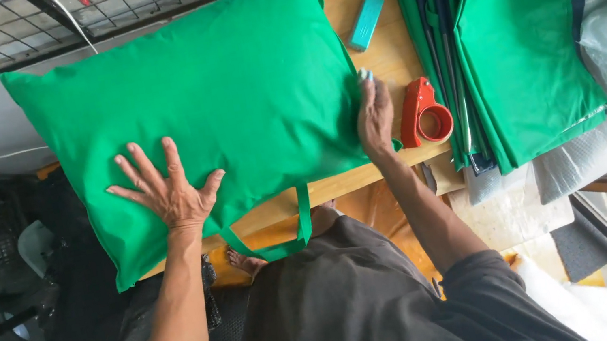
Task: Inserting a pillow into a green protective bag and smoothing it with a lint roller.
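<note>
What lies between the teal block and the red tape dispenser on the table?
In the head view, only bare wooden table lies between the teal block and the red tape dispenser; the right hand rests just left of it.

One large filled green bag lies on the wooden worktop, with one loop handle hanging over the near edge. Two hands are in view: the left hand spread flat on the bag, all five fingers showing, and the right hand at the bag's right edge. One red tape dispenser sits just right of that hand. One small teal block lies farther back on the worktop. One stack of flat green bags lies at the right; how many it holds cannot be counted. One bare foot shows below the worktop.
</note>
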